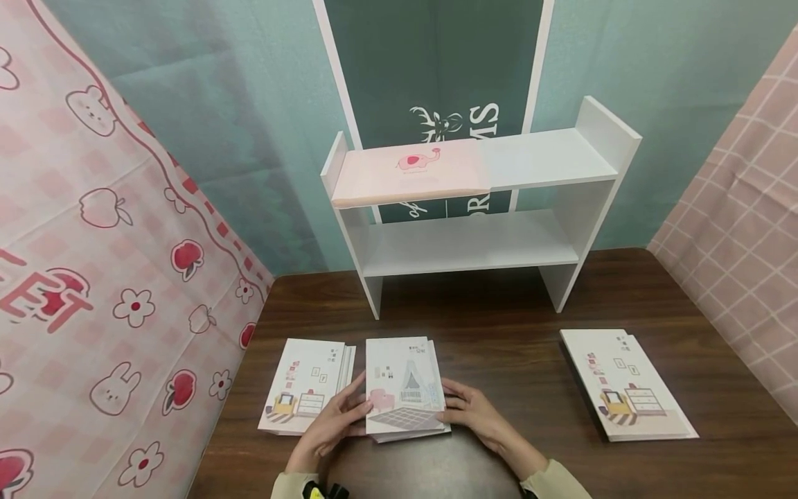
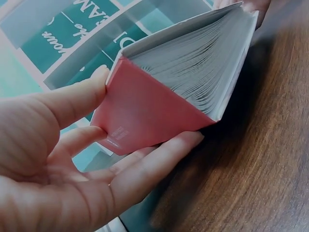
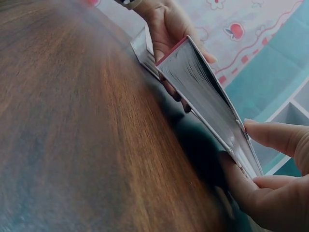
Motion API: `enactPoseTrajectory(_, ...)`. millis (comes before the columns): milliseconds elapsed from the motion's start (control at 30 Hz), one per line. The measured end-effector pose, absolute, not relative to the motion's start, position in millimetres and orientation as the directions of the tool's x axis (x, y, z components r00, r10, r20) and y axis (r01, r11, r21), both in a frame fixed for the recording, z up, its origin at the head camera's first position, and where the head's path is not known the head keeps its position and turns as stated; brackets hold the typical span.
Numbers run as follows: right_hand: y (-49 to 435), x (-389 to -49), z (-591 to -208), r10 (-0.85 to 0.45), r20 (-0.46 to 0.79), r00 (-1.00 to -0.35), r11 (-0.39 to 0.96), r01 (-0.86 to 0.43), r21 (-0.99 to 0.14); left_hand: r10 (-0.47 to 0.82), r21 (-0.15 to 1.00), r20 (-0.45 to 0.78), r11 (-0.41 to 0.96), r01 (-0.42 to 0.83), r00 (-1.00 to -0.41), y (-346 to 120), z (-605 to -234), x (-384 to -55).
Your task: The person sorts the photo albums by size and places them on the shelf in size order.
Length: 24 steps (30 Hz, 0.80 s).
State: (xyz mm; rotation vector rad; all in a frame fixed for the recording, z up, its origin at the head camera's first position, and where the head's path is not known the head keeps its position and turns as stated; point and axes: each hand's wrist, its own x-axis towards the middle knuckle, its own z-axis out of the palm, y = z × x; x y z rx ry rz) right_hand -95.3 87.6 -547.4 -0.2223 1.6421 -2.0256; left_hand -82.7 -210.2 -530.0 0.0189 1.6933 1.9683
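Note:
A white hardcover photo album (image 1: 405, 388) with a drawn room and tower on its cover is between my two hands, lifted off the table. Its red spine (image 2: 145, 106) is on the left, and grey-white pages (image 3: 203, 92) show between the covers. My left hand (image 1: 337, 419) grips the spine side, thumb on one cover and fingers under the other. On the opposite side, my right hand (image 1: 476, 416) pinches the covers near their free edges. Close by my left hand lie white albums (image 1: 305, 381), overlapping, with a yellow armchair drawn on top.
A similar white album (image 1: 626, 384) lies on the right of the dark wooden table (image 1: 499, 360). Behind stands a white two-tier shelf (image 1: 474, 239), with a pink elephant-print cloth (image 1: 411, 170) over the left of its top. Patterned cloths hang on both sides.

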Motion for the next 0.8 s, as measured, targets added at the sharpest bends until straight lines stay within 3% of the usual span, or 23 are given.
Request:
enactPoseTrajectory(333,89,-97,-544,-0.504,-0.162,-0.848,-0.158,0.275,-0.948,0.353,0.933,-0.309,-0.066,-0.353,-0.883,-206,-521,-80)
enactPoseTrajectory(800,93,-98,-537,-0.487,-0.162,-0.858,-0.097,0.237,-0.967,0.279,0.942,-0.318,-0.016,-0.336,-0.906,-201,-519,-81)
